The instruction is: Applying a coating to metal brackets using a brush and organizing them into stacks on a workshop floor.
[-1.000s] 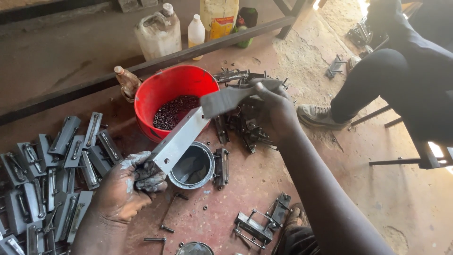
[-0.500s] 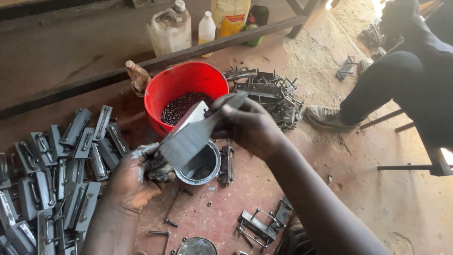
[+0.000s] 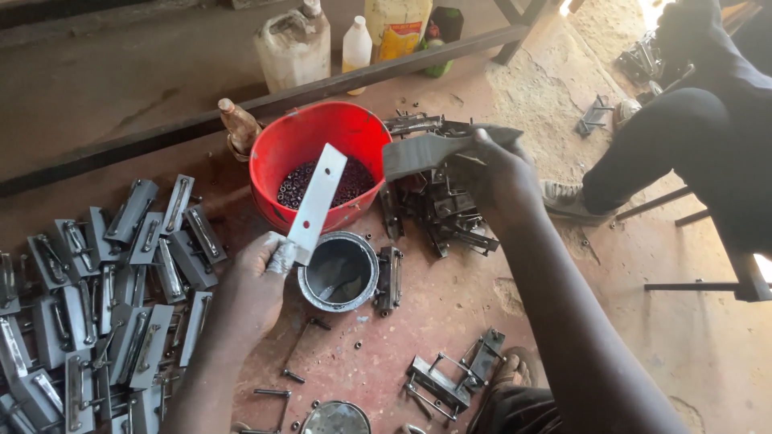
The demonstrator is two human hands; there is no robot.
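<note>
A flat, pale metal strip [image 3: 318,202] is held tilted over the red bucket [image 3: 315,145], while a grey metal piece [image 3: 426,151] is gripped beside it.

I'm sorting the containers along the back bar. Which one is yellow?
The tall yellow jug, right of the small white bottle; the big can at left is whitish.

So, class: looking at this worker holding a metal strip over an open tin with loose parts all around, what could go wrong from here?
1. The left hand grips the flat metal strip bare, so a sharp edge could cut the fingers.
2. The strip is tilted above the open tin beside the red bucket; a slip might knock either over.
3. Loose bolts lie scattered on the floor by the person's sandalled foot, which might step on one.
</note>
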